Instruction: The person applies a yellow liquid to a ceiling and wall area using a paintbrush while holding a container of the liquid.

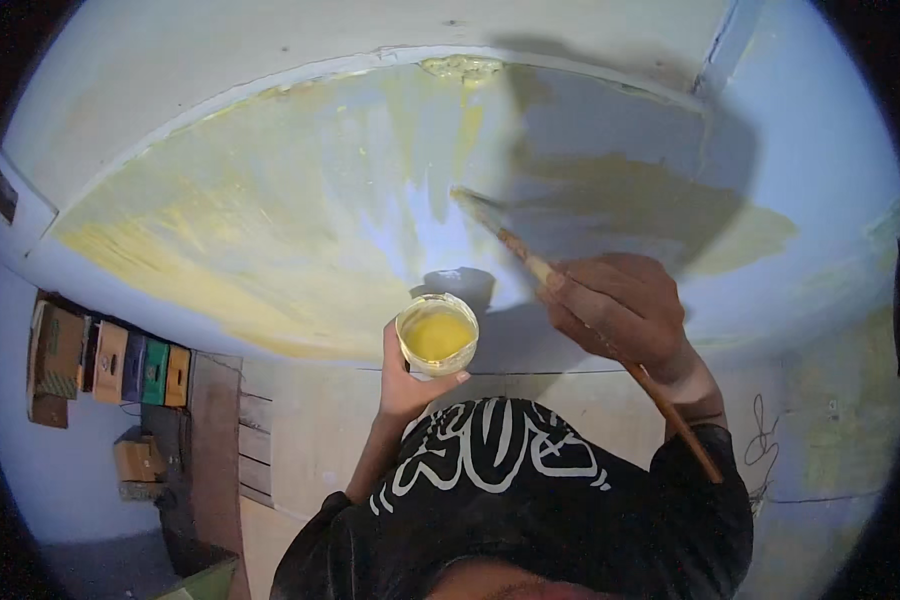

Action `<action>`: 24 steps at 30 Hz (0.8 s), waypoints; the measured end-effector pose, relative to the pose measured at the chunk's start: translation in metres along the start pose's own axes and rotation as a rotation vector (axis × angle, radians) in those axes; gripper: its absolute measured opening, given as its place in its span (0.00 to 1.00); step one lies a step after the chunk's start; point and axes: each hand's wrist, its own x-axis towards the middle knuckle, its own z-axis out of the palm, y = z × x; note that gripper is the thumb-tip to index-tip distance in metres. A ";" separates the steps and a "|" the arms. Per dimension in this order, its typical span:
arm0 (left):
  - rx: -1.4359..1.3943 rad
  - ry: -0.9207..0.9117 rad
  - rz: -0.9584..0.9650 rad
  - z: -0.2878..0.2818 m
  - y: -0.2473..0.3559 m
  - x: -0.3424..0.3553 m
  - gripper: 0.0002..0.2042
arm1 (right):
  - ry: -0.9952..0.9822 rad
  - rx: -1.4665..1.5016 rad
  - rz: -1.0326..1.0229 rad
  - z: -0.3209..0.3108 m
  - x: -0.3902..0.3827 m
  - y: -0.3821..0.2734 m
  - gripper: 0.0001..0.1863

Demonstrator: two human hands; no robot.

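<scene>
My right hand [615,310] is closed round the wooden handle of a paintbrush [523,255]. The long handle runs back past my wrist, and the bristle tip meets the wall [320,180] or sits very close to it. Around a cup of yellow paint [438,335] my left hand [410,385] is wrapped, holding it upright in front of my chest. Dried paint coats the cup's rim. Yellow streaks cover much of the pale blue wall, with a bare bluish patch [430,220] beside the bristles.
A pale ledge [270,85] borders the wall's top, with a lumpy yellow blob [460,68] on it. Several coloured boxes [140,365] stand at the left, above a cardboard box [138,458]. A thin dark cord [762,440] hangs at the right. My arm's shadow darkens the wall's right part.
</scene>
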 end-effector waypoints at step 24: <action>0.043 0.023 -0.014 -0.010 -0.013 -0.008 0.52 | 0.092 -0.166 -0.095 -0.006 0.029 0.005 0.15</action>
